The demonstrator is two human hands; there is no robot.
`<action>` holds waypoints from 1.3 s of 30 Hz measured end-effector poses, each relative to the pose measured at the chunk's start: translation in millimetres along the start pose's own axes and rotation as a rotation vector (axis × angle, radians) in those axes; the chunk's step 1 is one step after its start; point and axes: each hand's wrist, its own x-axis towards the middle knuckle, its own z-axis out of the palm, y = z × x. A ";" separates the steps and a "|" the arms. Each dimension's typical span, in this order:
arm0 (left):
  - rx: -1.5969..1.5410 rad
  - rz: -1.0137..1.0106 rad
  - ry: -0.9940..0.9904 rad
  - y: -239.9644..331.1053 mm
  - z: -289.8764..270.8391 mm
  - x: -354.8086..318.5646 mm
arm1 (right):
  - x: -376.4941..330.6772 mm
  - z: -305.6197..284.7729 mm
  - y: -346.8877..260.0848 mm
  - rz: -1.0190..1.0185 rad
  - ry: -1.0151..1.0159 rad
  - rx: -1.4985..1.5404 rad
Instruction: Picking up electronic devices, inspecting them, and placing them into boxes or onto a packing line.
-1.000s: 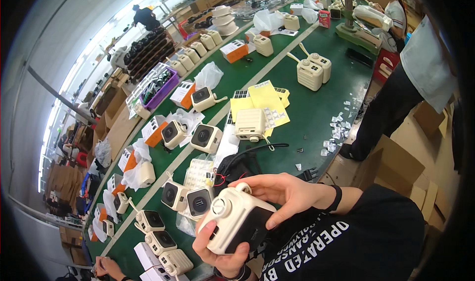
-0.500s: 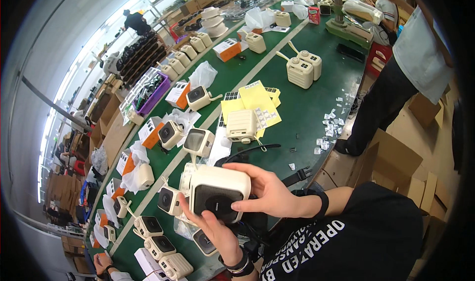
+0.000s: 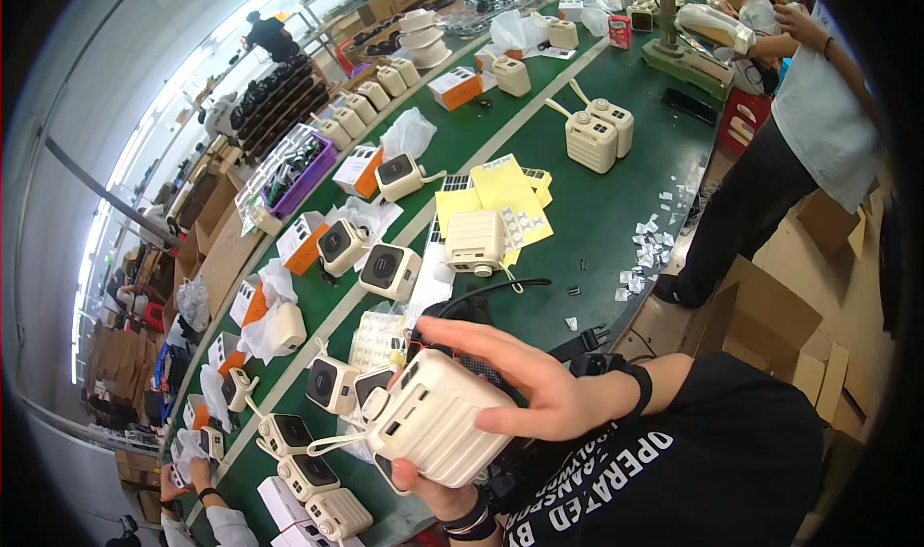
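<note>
A cream, box-shaped speaker [image 3: 438, 422] with a ribbed back is held in front of my body, tilted, its knob and cord loop pointing left. My left hand [image 3: 438, 494] grips it from below, the thumb at its lower edge and the other fingers hidden beneath. From the right, my right hand [image 3: 539, 383] spans it, thumb pressed on the ribbed face and fingers reaching over the far edge. The speaker's front faces away, out of sight. Just left of it on the green table stands another speaker [image 3: 330, 385], dark grille showing.
Beyond my hands, a cream speaker [image 3: 474, 239] rests on yellow sticker sheets [image 3: 505, 196]. Orange-and-white boxes [image 3: 306, 242], plastic bags and more speakers line the table's left side. White scraps [image 3: 654, 249] lie near the right edge. A co-worker's hands [image 3: 197, 475] are at lower left; another person stands at right.
The speaker in my hands has been turned over: its dark grille faced up before, and now the ribbed back shows. My right hand has shifted across it, the left underneath.
</note>
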 end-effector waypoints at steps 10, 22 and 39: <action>0.019 -0.111 0.056 -10.2 -2.8 -5.0 | 24.6 -12.6 32.4 0.569 -0.096 0.580; 0.447 -0.138 -0.100 -23.4 -0.5 16.0 | 17.4 -117.4 31.8 0.455 0.159 -0.177; 0.160 -0.135 0.003 13.7 -38.1 4.9 | 114.1 -190.4 157.7 -0.117 0.375 -1.314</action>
